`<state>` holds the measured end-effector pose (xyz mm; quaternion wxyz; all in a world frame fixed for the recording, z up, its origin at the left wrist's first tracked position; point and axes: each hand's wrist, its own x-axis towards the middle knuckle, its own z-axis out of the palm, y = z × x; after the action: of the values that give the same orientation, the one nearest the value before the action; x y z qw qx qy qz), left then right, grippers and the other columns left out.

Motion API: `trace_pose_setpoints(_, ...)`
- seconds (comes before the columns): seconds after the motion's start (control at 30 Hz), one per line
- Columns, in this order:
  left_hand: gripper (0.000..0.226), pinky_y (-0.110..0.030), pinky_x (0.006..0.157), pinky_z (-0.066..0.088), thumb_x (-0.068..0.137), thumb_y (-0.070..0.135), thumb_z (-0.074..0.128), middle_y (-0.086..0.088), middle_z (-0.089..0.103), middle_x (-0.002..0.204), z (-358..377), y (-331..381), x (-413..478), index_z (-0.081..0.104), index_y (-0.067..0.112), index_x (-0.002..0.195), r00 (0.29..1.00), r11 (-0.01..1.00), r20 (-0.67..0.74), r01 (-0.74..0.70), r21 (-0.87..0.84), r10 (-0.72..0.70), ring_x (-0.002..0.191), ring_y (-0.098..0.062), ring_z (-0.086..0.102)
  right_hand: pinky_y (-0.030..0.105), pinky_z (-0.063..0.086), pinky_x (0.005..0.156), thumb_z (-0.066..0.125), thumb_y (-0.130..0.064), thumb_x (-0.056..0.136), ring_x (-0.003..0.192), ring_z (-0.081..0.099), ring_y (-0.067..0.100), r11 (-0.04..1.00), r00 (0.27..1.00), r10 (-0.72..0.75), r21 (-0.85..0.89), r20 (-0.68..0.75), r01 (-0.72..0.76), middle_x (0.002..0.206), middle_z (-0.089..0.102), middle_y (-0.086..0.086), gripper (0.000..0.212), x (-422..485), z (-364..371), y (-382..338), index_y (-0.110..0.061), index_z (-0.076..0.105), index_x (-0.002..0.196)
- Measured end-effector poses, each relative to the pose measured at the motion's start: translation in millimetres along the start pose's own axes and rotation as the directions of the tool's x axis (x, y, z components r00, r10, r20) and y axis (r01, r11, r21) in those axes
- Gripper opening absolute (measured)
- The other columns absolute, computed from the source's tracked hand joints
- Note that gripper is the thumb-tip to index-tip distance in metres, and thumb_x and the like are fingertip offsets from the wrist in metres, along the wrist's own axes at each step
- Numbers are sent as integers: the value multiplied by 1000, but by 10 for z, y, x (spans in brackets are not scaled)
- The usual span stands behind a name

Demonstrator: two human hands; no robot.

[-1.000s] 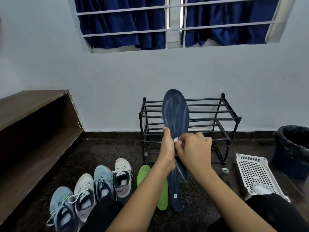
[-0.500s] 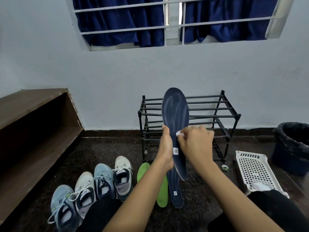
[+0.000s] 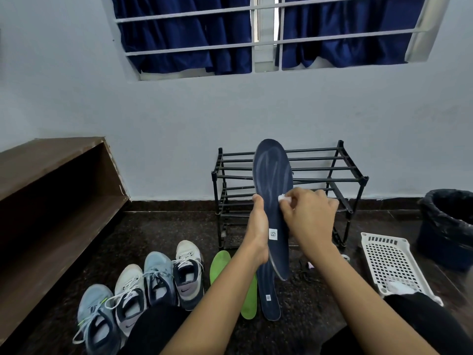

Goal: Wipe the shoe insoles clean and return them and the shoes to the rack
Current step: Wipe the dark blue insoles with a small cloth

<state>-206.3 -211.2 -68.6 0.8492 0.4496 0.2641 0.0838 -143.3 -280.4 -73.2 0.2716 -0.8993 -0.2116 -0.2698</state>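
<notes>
A dark navy insole (image 3: 272, 180) stands upright in front of me, toe end up. My left hand (image 3: 258, 226) grips its left edge near the middle. My right hand (image 3: 309, 216) pinches a small white wipe (image 3: 282, 197) and presses it against the insole's right side. On the floor below lie a second navy insole (image 3: 268, 301) and a green insole (image 3: 249, 301) side by side. Several sneakers (image 3: 158, 280) stand in a row to the left. The black metal shoe rack (image 3: 340, 175) stands bare against the wall behind the raised insole.
A white perforated basket (image 3: 389, 262) with white wipes in it lies on the floor at right, beside a dark bin (image 3: 448, 226) lined with a black bag. A brown wooden bench (image 3: 51, 190) runs along the left wall. My black-clad knees fill the bottom edge.
My right hand with the wipe has slid up the insole, from near the heel area toward the middle. The left hand keeps its grip on the insole.
</notes>
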Motion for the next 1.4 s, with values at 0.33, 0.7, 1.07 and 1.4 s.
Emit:
trace_pose_setpoints(0.33, 71, -30, 67, 52, 98, 63, 22, -3, 73, 69, -64, 82, 43, 69, 12, 85, 999, 999, -38, -12, 39, 14, 72, -18, 67, 34, 23, 73, 56, -36, 86, 92, 53, 20, 973, 972, -194, 149, 131, 174, 84, 67, -5, 19, -239, -31, -129, -30, 68, 99)
trace_pose_setpoints(0.7, 70, -33, 73, 55, 98, 64, 24, -9, 75, 88, -1, 3, 45, 72, 14, 98, 999, 999, -47, -1, 35, 3, 85, -24, 69, 34, 19, 67, 64, -30, 84, 77, 57, 26, 986, 989, -147, 78, -14, 147, 72, 68, -1, 10, -110, -13, -46, -23, 71, 84)
trace_pose_setpoints(1.07, 70, -28, 64, 55, 99, 63, 22, -8, 74, 77, -3, 16, -6, 71, 13, 96, 999, 996, -33, 18, 83, -15, 75, -20, 70, 37, 23, 74, 60, -44, 85, 85, 55, 19, 982, 986, -169, 85, 15, 167, 74, 68, -7, 17, -18, 14, 6, -33, 71, 90)
trace_pose_setpoints(1.4, 66, -27, 57, 51, 100, 59, 25, -5, 71, 64, -121, 97, -1, 69, 11, 87, 996, 996, -93, 1, 84, 7, 67, -20, 67, 32, 14, 62, 56, -26, 78, 66, 54, 22, 959, 962, -273, 87, 22, 270, 61, 63, -5, 19, -309, 61, -182, -31, 73, 73)
